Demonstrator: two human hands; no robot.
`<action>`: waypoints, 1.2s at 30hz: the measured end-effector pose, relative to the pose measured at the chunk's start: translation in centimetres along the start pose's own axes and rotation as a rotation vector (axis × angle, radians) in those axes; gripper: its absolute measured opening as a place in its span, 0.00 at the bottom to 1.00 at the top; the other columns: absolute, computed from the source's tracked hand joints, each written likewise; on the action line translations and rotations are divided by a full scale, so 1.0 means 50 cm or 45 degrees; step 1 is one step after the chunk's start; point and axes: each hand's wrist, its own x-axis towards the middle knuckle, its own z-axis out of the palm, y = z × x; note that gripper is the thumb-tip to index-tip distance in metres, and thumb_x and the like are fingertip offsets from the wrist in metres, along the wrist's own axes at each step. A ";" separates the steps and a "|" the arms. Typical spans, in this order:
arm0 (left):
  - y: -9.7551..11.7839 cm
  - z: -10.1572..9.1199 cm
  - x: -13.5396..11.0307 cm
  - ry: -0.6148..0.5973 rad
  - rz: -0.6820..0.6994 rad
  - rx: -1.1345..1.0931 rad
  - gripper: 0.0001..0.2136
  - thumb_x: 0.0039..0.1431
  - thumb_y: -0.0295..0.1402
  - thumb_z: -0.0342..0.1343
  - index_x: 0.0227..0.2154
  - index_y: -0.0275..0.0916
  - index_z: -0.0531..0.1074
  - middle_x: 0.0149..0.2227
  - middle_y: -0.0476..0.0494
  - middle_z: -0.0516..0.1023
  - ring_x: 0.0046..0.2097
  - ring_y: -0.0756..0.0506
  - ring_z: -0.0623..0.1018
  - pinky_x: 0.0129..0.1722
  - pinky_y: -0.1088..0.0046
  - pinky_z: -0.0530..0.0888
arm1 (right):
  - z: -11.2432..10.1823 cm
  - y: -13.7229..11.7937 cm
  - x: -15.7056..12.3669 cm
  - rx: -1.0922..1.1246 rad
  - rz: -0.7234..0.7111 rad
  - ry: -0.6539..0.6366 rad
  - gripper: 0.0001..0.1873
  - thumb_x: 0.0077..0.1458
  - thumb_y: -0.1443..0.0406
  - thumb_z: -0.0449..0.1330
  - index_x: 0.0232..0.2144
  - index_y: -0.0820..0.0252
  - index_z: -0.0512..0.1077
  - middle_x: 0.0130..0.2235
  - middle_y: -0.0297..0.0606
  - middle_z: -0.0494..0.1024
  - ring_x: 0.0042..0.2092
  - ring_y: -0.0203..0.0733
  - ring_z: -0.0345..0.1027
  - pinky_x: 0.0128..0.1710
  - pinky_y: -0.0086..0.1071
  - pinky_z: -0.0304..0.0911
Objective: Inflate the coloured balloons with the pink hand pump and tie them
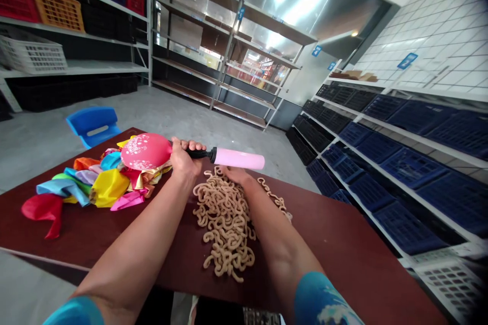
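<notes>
Both forearms reach forward over the dark red worktop [343, 244], on either side of a heap of beige curled cords [224, 223]. The right hand [234, 175] lies just under the pink barrel of the hand pump [238, 159]. Its fingers are hidden, so one cannot tell whether it grips the barrel. The left hand [183, 156] is closed around the neck of the pink balloon [146, 151], at the black nozzle of the pump. The balloon is partly filled and hangs above the heap of flat coloured balloons [87, 188].

If the left grip loosens, the neck could slip off the nozzle and the air would escape. Beyond stand a blue chair [93, 124] and shelves with blue crates [419, 162].
</notes>
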 end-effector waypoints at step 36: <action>-0.032 0.010 -0.047 -0.117 -0.095 0.247 0.21 0.56 0.47 0.46 0.17 0.39 0.49 0.14 0.53 0.55 0.18 0.51 0.63 0.22 0.73 0.65 | -0.103 0.138 -0.285 -0.625 0.022 0.754 0.16 0.44 0.64 0.58 0.39 0.53 0.64 0.40 0.35 0.70 0.41 0.40 0.60 0.30 0.29 0.51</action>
